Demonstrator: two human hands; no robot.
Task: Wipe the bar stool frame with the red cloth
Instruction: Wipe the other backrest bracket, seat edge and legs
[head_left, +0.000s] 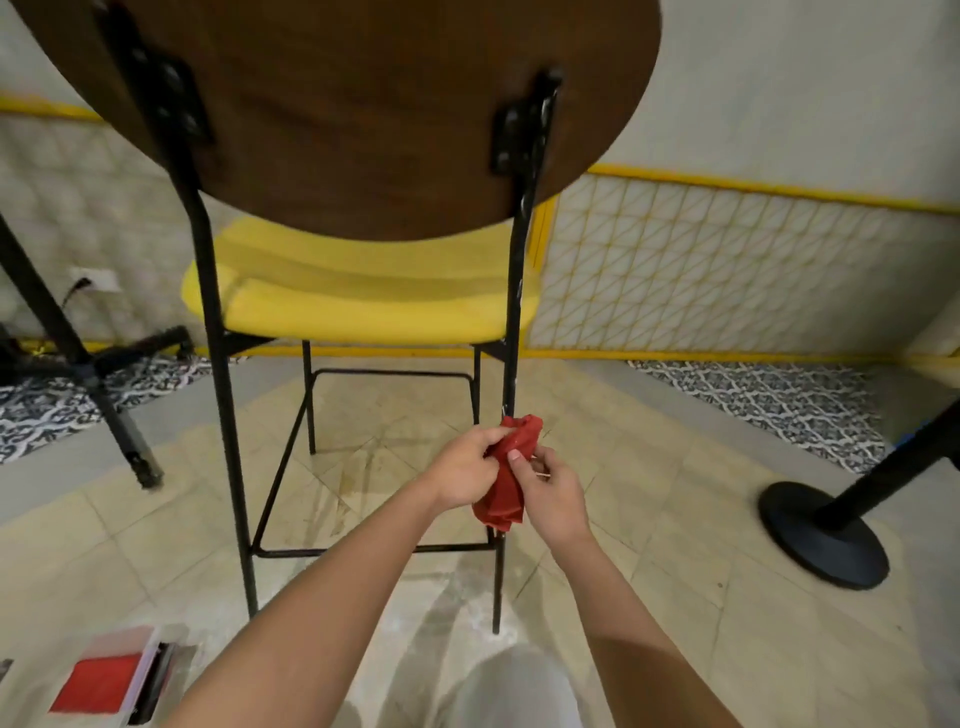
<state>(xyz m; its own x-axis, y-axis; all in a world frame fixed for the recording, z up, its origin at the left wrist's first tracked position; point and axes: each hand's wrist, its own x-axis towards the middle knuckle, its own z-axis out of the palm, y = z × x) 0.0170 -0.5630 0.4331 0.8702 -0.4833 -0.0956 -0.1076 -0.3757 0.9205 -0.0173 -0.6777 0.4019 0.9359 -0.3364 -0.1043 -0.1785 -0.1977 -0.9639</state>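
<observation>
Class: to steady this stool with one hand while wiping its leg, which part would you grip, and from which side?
Grip the bare left rear upright between backrest and seat, coming from behind. It is a thin, vertical, exposed bar a hand can wrap, away from the cloth on the right leg.

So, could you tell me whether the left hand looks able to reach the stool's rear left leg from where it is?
Probably yes. The left hand shares the red cloth with the right hand by the right leg; nothing blocks the way across to the left leg.
</observation>
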